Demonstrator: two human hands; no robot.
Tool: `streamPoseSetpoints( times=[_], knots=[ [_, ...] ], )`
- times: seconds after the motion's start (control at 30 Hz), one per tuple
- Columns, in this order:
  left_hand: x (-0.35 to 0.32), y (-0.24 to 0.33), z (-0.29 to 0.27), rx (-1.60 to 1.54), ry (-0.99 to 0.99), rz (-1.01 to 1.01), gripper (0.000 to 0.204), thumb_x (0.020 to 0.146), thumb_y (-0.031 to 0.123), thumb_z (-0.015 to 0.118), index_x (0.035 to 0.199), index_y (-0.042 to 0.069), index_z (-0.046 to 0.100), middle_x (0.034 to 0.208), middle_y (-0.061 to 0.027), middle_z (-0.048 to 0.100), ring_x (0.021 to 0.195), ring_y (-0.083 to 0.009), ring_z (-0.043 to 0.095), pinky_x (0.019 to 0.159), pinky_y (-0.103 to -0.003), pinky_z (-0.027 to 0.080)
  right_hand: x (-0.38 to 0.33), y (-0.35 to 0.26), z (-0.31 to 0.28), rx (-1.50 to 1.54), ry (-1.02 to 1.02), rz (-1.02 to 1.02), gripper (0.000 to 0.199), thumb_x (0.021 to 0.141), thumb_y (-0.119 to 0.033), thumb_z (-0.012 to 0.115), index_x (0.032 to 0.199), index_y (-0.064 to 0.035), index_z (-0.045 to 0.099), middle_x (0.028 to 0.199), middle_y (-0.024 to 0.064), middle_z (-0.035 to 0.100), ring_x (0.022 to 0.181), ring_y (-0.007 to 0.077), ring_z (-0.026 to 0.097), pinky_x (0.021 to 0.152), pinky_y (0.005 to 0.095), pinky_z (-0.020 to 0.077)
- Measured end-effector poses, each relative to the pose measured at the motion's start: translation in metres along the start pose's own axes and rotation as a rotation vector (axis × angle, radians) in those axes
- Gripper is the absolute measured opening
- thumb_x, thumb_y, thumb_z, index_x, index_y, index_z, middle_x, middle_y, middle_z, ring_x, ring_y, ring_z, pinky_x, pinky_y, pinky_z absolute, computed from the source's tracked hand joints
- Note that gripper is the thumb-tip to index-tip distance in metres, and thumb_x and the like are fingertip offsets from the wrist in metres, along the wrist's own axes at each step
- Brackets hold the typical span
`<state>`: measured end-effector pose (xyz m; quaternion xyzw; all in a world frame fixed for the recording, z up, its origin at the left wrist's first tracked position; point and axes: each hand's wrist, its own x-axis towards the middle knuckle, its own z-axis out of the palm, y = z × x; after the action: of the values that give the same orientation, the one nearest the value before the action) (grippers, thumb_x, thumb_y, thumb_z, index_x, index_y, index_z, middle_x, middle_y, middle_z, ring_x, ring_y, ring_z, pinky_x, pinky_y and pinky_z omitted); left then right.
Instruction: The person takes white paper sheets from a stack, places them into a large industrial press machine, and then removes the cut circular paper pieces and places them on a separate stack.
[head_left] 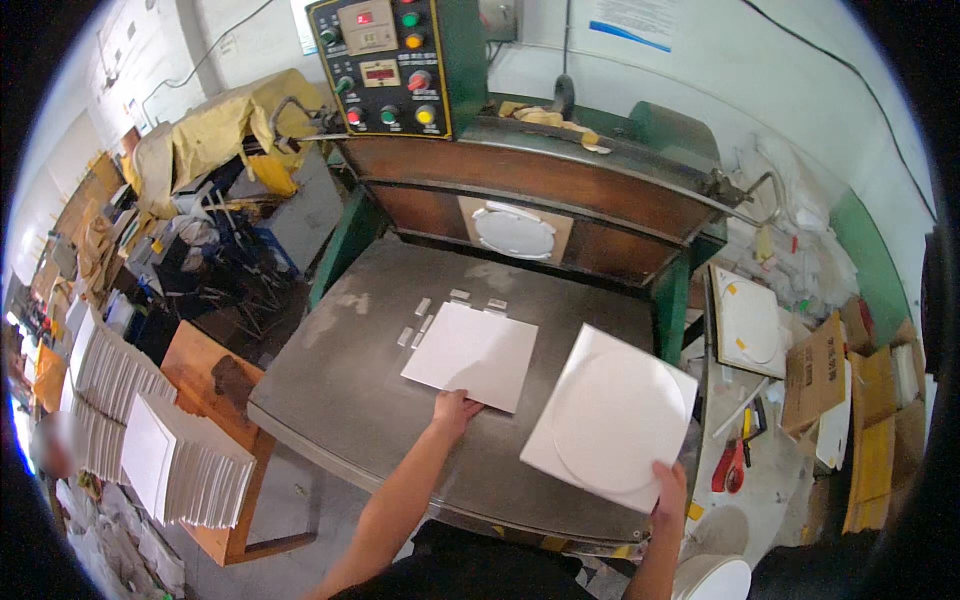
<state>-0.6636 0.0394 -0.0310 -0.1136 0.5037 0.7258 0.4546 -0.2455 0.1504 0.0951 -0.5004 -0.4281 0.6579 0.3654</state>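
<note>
Left hand (455,408) flat on plain white sheet (472,355), centre frame. Right hand (668,487) pinches die-cut square (612,417) at its lower-right corner.

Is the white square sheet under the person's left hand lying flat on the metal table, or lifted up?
Flat. The white square sheet rests on the grey metal table; the left hand presses its near edge.

I see one sheet (471,354) lying on the desk (340,370), the cut sheet (610,415) right of it, stacked sheets (185,460) far left.
</note>
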Motion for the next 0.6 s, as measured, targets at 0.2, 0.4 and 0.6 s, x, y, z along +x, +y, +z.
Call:
streamPoseSetpoints(
  times=[0.2, 0.4, 0.6],
  knots=[
    [-0.021, -0.008, -0.027, 0.728, 0.062, 0.291, 0.049, 0.087, 0.019, 0.059, 0.127, -0.004, 0.043, 0.123, -0.023, 0.054, 0.112, -0.0352, 0.055, 0.095, -0.048, 0.047, -0.128, 0.043, -0.04, 0.144, 0.307, -0.012, 0.046, 0.081, -0.011, 0.062, 0.123, 0.0045, 0.053, 0.111, 0.013, 0.063, 0.097, 0.0229, 0.061, 0.088, 0.0352, 0.0473],
    [0.0, -0.02, 0.094, 1.773, -0.099, 0.888, 0.066, 0.08, 0.032, 0.065, 0.137, 0.004, 0.043, 0.145, -0.0162, 0.039, 0.137, -0.035, 0.03, 0.112, -0.05, 0.023, -0.195, 0.036, 0.017, 0.021, 0.357, -0.098, 0.042, 0.082, -0.006, 0.059, 0.121, 0.0066, 0.054, 0.112, 0.0142, 0.063, 0.099, 0.0224, 0.061, 0.088, 0.0342, 0.0462],
    [0.027, -0.03, 0.11, 2.036, -0.18, 0.835, 0.064, 0.085, 0.031, 0.056, 0.141, 0.007, 0.038, 0.151, -0.0154, 0.031, 0.143, -0.0356, 0.018, 0.115, -0.057, 0.009, -0.271, -0.021, 0.09, -0.092, 0.581, -0.135, 0.026, 0.092, -0.023, 0.058, 0.109, -0.0048, 0.064, 0.083, 0.0111, 0.063, 0.068, 0.0198, 0.057, 0.065, 0.0371, 0.049]
  ],
)
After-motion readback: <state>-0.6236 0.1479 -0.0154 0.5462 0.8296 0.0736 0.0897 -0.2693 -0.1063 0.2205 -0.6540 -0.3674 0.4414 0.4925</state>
